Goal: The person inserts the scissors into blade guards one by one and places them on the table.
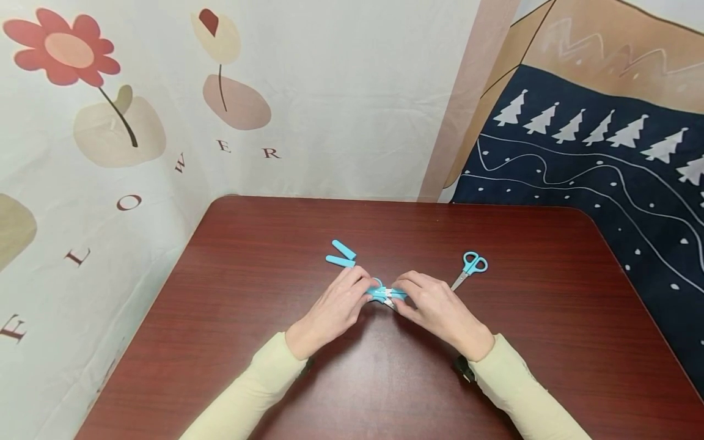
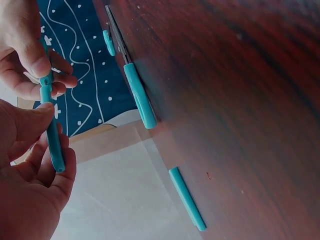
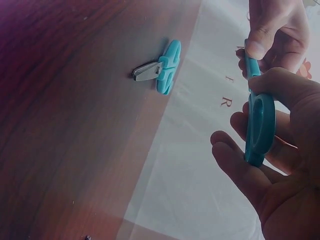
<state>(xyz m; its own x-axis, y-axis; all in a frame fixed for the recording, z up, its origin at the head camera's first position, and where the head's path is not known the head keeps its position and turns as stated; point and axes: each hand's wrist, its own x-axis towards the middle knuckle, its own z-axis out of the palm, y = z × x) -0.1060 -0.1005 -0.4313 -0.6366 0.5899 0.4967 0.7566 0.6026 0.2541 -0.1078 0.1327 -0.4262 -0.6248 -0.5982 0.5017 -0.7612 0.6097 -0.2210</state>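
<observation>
My left hand (image 1: 337, 304) pinches a slim turquoise blade cover (image 2: 54, 142) between thumb and fingers. With the right hand (image 1: 438, 310) I hold turquoise-handled scissors (image 3: 269, 122), the handle loops lying in the fingers. Cover and scissors are in line, raised above the table, and I cannot tell how far the blades sit inside the cover. Under the hands lies a second pair of scissors (image 3: 167, 72) on the table, its silver blades bare; the hands partly hide it in the head view. To the right is a third pair (image 1: 473, 263), also with bare blades.
Two more turquoise blade covers, one upper (image 1: 343, 249) and one lower (image 1: 339, 261), lie just beyond the left hand on the brown table (image 1: 264, 238). Behind the table hang a white curtain (image 1: 341, 98) with printed flowers and a dark blue cloth (image 1: 539, 159) with white trees.
</observation>
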